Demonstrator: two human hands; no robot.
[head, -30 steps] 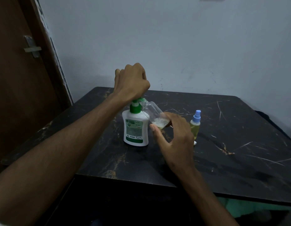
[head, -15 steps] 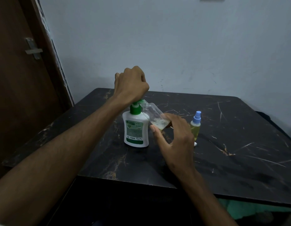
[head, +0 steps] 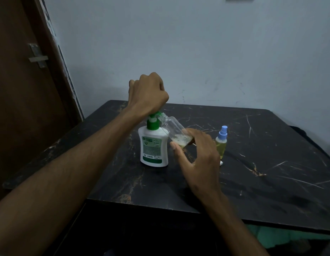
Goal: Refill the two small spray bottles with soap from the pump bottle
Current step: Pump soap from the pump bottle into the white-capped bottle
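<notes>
label print on pump bottle [head: 152, 146] unreadable. left hand [head: 148, 96], fisted over green pump head, sits slightly higher than half a second ago. right hand [head: 196, 156] grips tilted open spray bottle [head: 176, 132] at nozzle. capped spray bottle [head: 221, 142] stands just right, on black table [head: 271, 163].

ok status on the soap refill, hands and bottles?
Left hand on pump bottle head. Right hand holds open spray bottle tilted at nozzle, little soap inside. Capped spray bottle stands behind. Nothing blocking.
</notes>
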